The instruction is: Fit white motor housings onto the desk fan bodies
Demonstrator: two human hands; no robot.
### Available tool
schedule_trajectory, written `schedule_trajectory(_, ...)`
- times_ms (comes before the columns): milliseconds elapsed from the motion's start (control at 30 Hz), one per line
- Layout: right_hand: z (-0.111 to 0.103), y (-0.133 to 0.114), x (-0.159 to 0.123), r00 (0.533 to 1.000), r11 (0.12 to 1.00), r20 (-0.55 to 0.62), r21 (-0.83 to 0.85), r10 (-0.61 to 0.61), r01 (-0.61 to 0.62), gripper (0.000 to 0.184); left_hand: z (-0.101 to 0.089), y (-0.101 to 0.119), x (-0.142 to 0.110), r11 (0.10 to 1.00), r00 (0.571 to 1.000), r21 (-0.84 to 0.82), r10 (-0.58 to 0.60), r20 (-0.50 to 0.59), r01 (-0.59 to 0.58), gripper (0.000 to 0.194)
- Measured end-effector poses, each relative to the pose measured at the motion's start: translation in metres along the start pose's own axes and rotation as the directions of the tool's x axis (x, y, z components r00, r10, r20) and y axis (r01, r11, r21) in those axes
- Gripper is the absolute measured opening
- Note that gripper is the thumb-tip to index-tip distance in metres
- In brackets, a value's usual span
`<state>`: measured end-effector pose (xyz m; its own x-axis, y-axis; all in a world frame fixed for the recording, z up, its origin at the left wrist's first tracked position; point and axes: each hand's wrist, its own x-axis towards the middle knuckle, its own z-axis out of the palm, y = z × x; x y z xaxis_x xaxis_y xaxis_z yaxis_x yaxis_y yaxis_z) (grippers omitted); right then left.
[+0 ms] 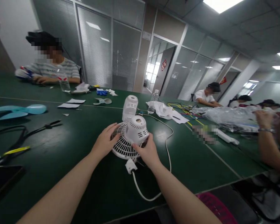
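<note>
A white electric fan head (123, 147) lies with its round slatted grille down and its motor housing (137, 129) up. My left hand (106, 140) holds the grille's left edge, thumb on the slats and fingers reaching along the far rim. On the right, my right hand (148, 151) is curled around the lower side of the housing and the grille edge, its thumb in front. Just behind stands a second white fan part (130, 107) with a vented rounded top. A white plug (131, 165) lies at the front of the grille, its cord (140, 193) looping right.
Light-blue fan blades (21, 111), black cables (25, 137) and a dark flat device (4, 177) lie left. Water bottles (153, 101), paper (170, 112) and plastic bags (226, 116) stand or lie farther back. A co-worker's arms (269, 143) reach in at right; other people sit around.
</note>
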<state>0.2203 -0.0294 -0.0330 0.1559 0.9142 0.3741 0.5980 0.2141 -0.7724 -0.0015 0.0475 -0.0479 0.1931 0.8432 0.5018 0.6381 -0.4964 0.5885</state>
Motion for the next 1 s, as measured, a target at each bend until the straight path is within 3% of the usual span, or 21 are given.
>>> schedule_trajectory(100, -0.004, -0.004, -0.001, 1.0, 1.0, 0.001, -0.028, 0.008, -0.008, 0.07, 0.011, -0.01, 0.0, 0.999, 0.993, -0.04, -0.005, 0.117, 0.01, 0.061)
schedule_trajectory(200, -0.009, -0.01, -0.002, 1.0, 0.998, 0.008, -0.069, -0.006, 0.006, 0.066, 0.016, -0.014, 0.002, 1.0, 0.986, -0.025, 0.002, 0.165, 0.002, 0.059)
schedule_trajectory(433, -0.018, -0.025, -0.005, 0.997, 0.978, 0.031, -0.194, -0.073, 0.078, 0.059, 0.019, -0.007, 0.02, 0.977, 0.978, -0.033, -0.209, 0.004, 0.209, 0.036)
schedule_trajectory(600, -0.019, -0.02, -0.003, 0.998, 0.986, 0.041, -0.161, -0.042, 0.048, 0.061, 0.02, 0.001, 0.035, 0.979, 0.977, -0.026, -0.204, -0.068, 0.203, 0.026)
schedule_trajectory(733, -0.017, -0.013, 0.0, 0.999, 0.993, 0.05, -0.12, 0.006, 0.0, 0.062, 0.023, -0.008, 0.036, 0.926, 0.95, -0.272, -0.297, -0.097, 0.261, 0.026)
schedule_trajectory(833, -0.016, -0.012, 0.001, 0.997, 0.995, 0.07, -0.095, 0.011, -0.005, 0.062, 0.022, -0.018, 0.032, 0.775, 0.905, -0.527, -0.425, -0.027, 0.348, 0.036)
schedule_trajectory(1000, -0.012, -0.01, 0.003, 0.996, 0.996, 0.085, -0.083, 0.032, -0.025, 0.063, 0.015, -0.024, 0.031, 0.653, 0.863, -0.67, -0.505, -0.036, 0.354, 0.04)
